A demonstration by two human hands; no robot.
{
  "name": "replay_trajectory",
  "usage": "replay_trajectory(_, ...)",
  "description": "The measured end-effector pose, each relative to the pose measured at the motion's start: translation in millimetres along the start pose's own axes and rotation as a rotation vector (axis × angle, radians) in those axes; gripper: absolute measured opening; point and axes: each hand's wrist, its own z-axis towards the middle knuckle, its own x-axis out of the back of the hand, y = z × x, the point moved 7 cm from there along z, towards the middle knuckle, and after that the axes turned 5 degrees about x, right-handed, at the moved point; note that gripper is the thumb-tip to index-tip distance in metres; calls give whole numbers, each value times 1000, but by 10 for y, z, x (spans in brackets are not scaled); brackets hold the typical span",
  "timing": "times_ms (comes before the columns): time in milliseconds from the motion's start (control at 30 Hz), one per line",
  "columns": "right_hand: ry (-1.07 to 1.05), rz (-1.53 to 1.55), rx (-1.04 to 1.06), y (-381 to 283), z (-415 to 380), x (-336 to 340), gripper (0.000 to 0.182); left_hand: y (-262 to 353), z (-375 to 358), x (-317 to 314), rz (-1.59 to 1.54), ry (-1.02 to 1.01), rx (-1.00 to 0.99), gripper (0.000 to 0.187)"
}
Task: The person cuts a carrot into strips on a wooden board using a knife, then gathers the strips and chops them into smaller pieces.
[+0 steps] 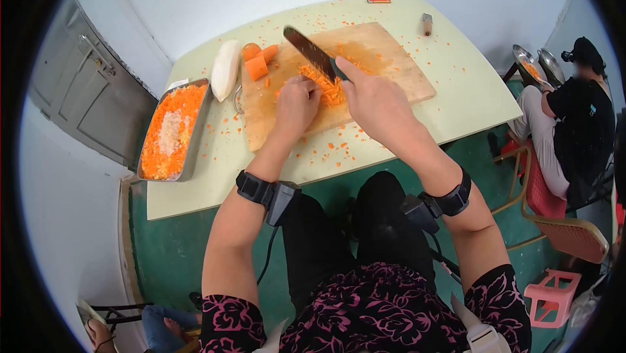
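My right hand [377, 102] is closed around the dark green handle of a kitchen knife [308, 50]. Its broad dark blade points up and to the left, over a pile of carrot strips [331, 91]. At the left end of this pile is my left hand [298, 105], its fingers curled in and pressing on the strips; the fingertips are partly hidden. Beneath both hands lies a wooden cutting board [399, 69], stained orange in the middle. Larger carrot pieces [258, 65] sit at the board's upper left edge, beside a peeled white radish [225, 69].
A metal tray [193, 161] of chopped carrot with a pale heap stands at the table's left end. Carrot bits litter the pale table [469, 89]. A small wooden-ended object [427, 24] and a red item [378, 1] lie farther back. Another person [574, 118] sits at right, near metal bowls.
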Motion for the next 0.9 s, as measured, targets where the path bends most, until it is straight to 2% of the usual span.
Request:
replay_trajectory(133,-67,-71,-46,57,-49,-210,35,31,-11,26,15,-6,-31,7)
replay_trajectory(333,7,27,-62,39,-11,-31,36,3,-10,13,7,20,7,7)
replay_trajectory(433,-110,-85,-54,70,-51,-163,37,12,-7,18,-15,11,-23,7)
replay_trajectory(533,-42,-82,-2,59,-63,-180,37,34,-4,27,25,-10,8,7)
replay_trajectory(633,-82,1,-61,37,-35,-53,37,13,-10,19,-1,4,-4,7)
replay_trajectory(733,-117,-74,-27,38,-95,-206,37,32,-5,22,20,-16,4,7)
replay_trajectory(833,-5,-17,1,60,-59,-171,37,37,-6,21,31,-13,-1,7)
replay_trajectory(900,-24,14,-32,16,-47,-24,37,15,-16,13,10,-2,13,7)
